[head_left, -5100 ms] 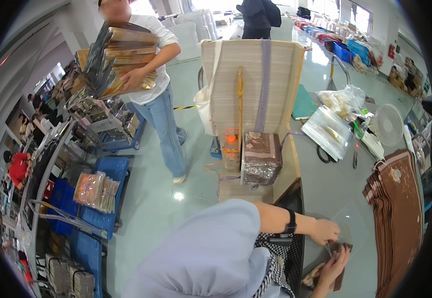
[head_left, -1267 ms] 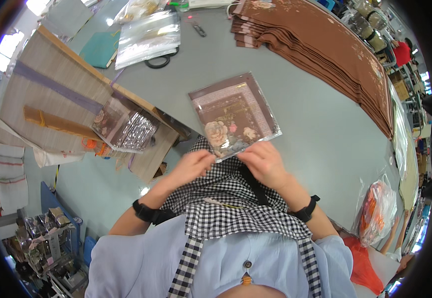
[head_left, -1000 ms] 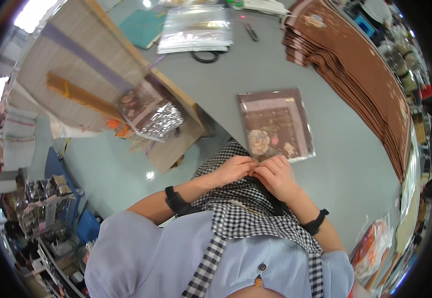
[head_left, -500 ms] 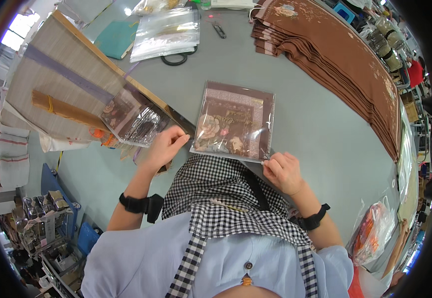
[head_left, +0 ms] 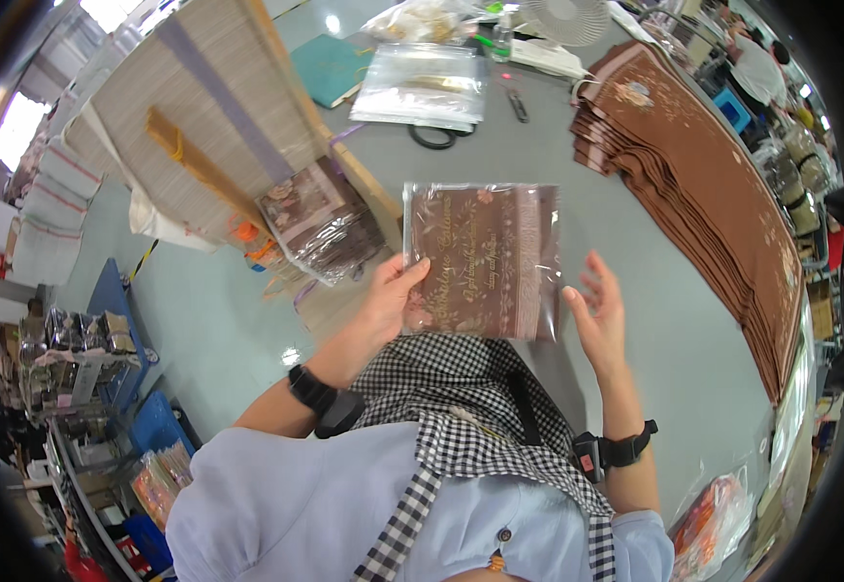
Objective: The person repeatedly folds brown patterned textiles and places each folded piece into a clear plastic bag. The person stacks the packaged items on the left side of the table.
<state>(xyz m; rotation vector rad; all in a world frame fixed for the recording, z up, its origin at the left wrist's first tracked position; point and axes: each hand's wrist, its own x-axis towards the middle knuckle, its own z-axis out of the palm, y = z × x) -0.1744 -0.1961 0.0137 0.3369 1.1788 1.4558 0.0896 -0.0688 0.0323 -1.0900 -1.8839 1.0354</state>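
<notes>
A folded brown floral cloth in a clear plastic bag [head_left: 485, 257] is held up in front of me, above the grey table's near edge. My left hand [head_left: 383, 306] grips its left edge, thumb on the front face. Beside the right edge is my right hand [head_left: 598, 315], fingers spread and apart from the bag. A stack of similar bagged cloths [head_left: 323, 221] lies to the left, against a light wood-grain panel [head_left: 233, 82].
A long layered pile of brown printed cloth [head_left: 693, 184] curves along the right. Farther back are clear plastic bags [head_left: 420, 82], black-handled scissors [head_left: 431, 138], a small cutter [head_left: 517, 105], a teal folder [head_left: 330, 70] and a fan [head_left: 567, 17]. A bag with orange contents [head_left: 713, 529] lies near right.
The bagged cloth has been lifted and turned, so another printed side shows. My left hand has taken its left edge. My right hand has let go of its corner and opened. The view has shifted.
</notes>
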